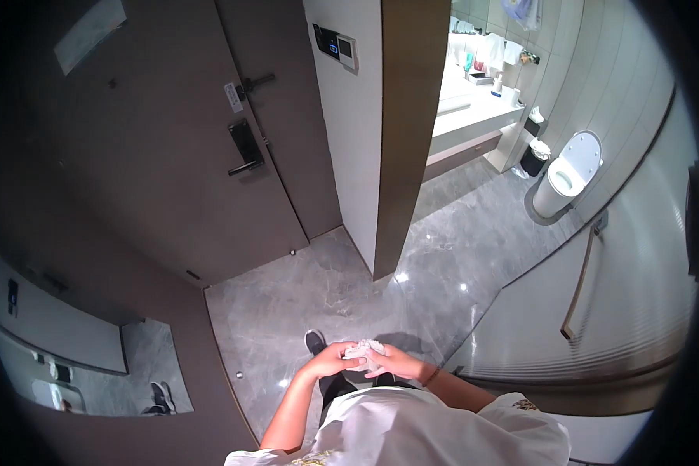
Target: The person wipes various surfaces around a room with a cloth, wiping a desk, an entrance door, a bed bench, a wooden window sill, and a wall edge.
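A crumpled whitish-pink wad is held between my two hands in front of my waist; I cannot tell whether it is tissue or thin cloth. My left hand closes on its left side, the thumb lying over the front. On the other side my right hand grips it, fingers partly hidden behind the wad. A thin bracelet circles the right wrist. Below the hands are my white top and one dark shoe.
A dark door with a handle stands ahead left, with a mirror lower left. Beyond the wall edge are a counter, a black bin and a toilet with its lid up. A glass door is at right.
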A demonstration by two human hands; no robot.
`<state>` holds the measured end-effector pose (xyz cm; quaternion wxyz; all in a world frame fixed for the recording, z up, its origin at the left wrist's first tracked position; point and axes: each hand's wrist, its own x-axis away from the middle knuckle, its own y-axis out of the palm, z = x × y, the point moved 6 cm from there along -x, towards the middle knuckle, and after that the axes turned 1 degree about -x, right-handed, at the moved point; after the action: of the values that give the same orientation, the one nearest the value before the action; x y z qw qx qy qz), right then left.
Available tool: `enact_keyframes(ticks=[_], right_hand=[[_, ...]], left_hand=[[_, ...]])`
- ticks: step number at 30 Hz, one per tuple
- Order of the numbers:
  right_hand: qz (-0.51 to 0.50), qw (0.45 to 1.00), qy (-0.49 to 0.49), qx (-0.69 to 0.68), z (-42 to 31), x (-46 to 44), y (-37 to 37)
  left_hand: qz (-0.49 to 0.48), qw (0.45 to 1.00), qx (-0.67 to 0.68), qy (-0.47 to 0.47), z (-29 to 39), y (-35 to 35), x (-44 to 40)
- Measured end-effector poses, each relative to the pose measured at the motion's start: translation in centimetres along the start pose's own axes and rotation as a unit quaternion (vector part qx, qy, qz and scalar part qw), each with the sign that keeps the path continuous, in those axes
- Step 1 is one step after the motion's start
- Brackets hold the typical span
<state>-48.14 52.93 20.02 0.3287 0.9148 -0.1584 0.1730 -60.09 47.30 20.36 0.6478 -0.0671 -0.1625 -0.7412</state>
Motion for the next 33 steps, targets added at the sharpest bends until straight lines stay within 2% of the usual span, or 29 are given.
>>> enact_keyframes(ticks=[2,6,7,8,9,10,12,13,14,16,17,18,19,20,21,22,24,26,27,28,29,32,33], right_hand=[[-0.033,0.998,0.039,0.047,-1.3,-2.7,-0.5],[-0.015,0.994,-0.010,0.112,-6.3,-7.3,-1.1],[0.038,0.994,-0.018,0.101,-7.6,-8.4,-1.1],[0.048,0.993,-0.023,0.103,-8.0,-11.3,-1.0],[0.098,0.993,-0.037,0.063,-8.8,-12.9,-1.6],[0.149,0.987,-0.048,0.021,-9.1,-14.2,-2.0],[0.185,0.979,-0.081,-0.029,-10.7,-17.2,-2.0],[0.197,0.975,-0.094,0.034,-11.9,-18.4,-1.9],[0.209,0.968,-0.104,0.095,-12.9,-19.2,-1.8],[0.254,0.954,-0.116,0.106,-14.8,-19.6,-1.7],[0.253,0.958,-0.129,0.043,-15.2,-19.5,-2.2],[0.250,0.957,-0.143,-0.019,-15.6,-19.5,-2.8],[0.277,0.955,-0.110,-0.006,-15.3,-19.5,-3.8],[0.282,0.953,-0.113,-0.010,-14.9,-19.5,-4.9],[0.302,0.951,-0.069,0.003,-13.5,-19.6,-6.4],[0.321,0.947,-0.021,0.015,-11.9,-19.4,-7.7],[0.329,0.944,-0.001,-0.007,-8.5,-19.4,-10.5],[0.346,0.926,0.126,0.081,-6.3,-19.1,-13.4],[0.348,0.926,0.128,0.077,-5.5,-19.1,-14.4],[0.352,0.915,0.129,0.150,-5.1,-19.0,-15.4],[0.353,0.899,0.129,0.224,-5.0,-19.0,-16.8],[0.376,0.889,0.080,0.248,-4.1,-18.6,-19.9],[0.433,0.845,0.066,0.306,-2.7,-18.1,-22.1]], left_hand=[[-0.019,1.000,-0.010,-0.012,0.5,-3.5,-1.2],[-0.028,0.999,0.011,-0.014,2.3,-9.4,-4.2],[0.018,1.000,-0.002,-0.023,3.1,-11.4,-4.9],[0.059,0.998,-0.012,-0.029,2.8,-14.4,-5.8],[0.076,0.995,0.068,-0.011,3.4,-15.6,-6.7],[0.066,0.996,0.067,-0.013,3.6,-16.2,-7.6],[0.098,0.938,0.332,0.017,4.2,-18.8,-9.3],[0.041,0.908,0.417,0.004,4.6,-19.6,-10.0],[0.068,0.887,0.457,-0.022,4.3,-20.5,-10.7],[0.069,0.830,0.548,-0.080,3.8,-22.7,-12.6],[0.095,0.889,0.447,-0.003,1.7,-25.1,-14.2],[0.090,0.890,0.446,-0.011,0.0,-27.1,-16.0],[0.186,0.970,0.133,0.079,0.1,-30.7,-17.3],[0.258,0.932,-0.195,0.165,1.5,-32.4,-18.0],[0.294,0.939,0.055,0.170,5.4,-33.1,-18.5],[0.314,0.885,0.304,0.158,10.8,-33.0,-19.4],[0.355,0.877,0.216,0.240,17.6,-34.5,-21.2],[0.429,0.851,0.093,0.289,23.7,-35.0,-23.3],[0.439,0.837,0.044,0.323,26.1,-35.1,-24.7],[0.448,0.821,-0.005,0.355,28.4,-35.2,-26.3],[0.452,0.816,0.020,0.360,29.9,-35.3,-28.1],[0.474,0.804,0.035,0.356,34.2,-35.1,-31.5],[0.470,0.809,0.035,0.350,35.2,-34.8,-32.3]])
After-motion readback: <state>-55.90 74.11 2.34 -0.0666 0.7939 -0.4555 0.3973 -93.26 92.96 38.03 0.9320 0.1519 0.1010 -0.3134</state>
